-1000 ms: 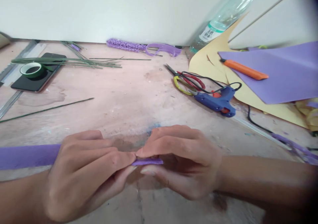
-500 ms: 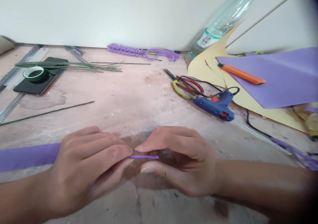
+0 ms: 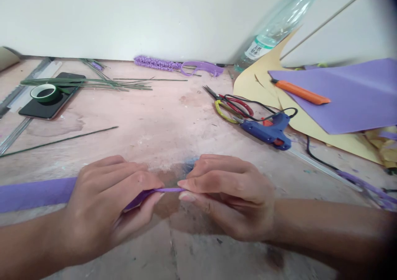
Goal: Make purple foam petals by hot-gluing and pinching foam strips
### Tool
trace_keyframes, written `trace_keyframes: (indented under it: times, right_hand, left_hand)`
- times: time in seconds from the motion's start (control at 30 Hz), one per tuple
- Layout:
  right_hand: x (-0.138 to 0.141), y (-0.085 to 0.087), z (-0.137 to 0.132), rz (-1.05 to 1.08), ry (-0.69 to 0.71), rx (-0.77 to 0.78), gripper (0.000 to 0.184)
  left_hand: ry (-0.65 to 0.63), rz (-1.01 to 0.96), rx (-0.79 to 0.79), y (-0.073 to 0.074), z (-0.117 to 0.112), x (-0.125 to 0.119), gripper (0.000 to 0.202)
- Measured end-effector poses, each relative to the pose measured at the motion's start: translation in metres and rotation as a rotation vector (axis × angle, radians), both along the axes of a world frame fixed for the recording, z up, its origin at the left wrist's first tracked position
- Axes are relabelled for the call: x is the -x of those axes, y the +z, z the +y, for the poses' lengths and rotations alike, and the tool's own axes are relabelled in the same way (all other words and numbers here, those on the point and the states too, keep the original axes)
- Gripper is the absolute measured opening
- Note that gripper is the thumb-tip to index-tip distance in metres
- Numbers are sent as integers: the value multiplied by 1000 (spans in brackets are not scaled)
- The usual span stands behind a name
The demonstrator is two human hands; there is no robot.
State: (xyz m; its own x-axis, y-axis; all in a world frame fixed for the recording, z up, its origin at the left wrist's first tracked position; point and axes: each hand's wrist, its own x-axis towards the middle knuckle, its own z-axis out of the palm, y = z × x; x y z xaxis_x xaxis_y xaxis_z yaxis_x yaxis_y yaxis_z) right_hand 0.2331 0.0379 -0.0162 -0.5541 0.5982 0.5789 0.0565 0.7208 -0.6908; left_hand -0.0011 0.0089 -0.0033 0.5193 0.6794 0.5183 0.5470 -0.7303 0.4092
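A long purple strip (image 3: 37, 195), foam or paper by its look, comes in from the left edge and runs under my left hand (image 3: 111, 201). That hand's thumb and fingers pinch the strip, and a narrow folded or edge-on stretch of it shows in the gap between my hands. On the other side, the thumb and forefinger of my right hand (image 3: 229, 193) are closed on the strip's right part. Its right end is hidden inside that hand. Both hands hold it just above the wooden table (image 3: 149, 123).
Beyond my right hand lie a blue glue gun (image 3: 266, 133), scissors (image 3: 232, 106), and an orange cutter (image 3: 300, 92) on purple sheet (image 3: 350, 106). A bottle (image 3: 266, 44) leans at the back. To the left are green stems (image 3: 93, 82), tape (image 3: 43, 93) and a phone (image 3: 62, 106).
My right thumb and forefinger, apart around the strip before, have closed on it. The strip between my hands has risen slightly, and more of it shows under my left fingers.
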Motion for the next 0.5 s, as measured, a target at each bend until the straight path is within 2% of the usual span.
trace_keyframes:
  times: [0.1, 0.17, 0.27, 0.37, 0.5]
  right_hand:
    - [1, 0, 1, 0, 13, 63, 7]
    - [2, 1, 1, 0, 14, 85, 12]
    - [2, 2, 2, -13, 8, 66, 22]
    - [1, 3, 2, -52, 14, 20, 7]
    - [0, 3, 2, -92, 3, -54, 10]
  left_hand:
    - [-6, 8, -6, 0, 1, 1, 15]
    - [-26, 12, -14, 0, 1, 1, 14]
    - [-39, 15, -55, 0, 1, 1, 13]
    - [-25, 17, -95, -3, 1, 0, 14]
    - [-8, 33, -88, -7, 2, 1, 13]
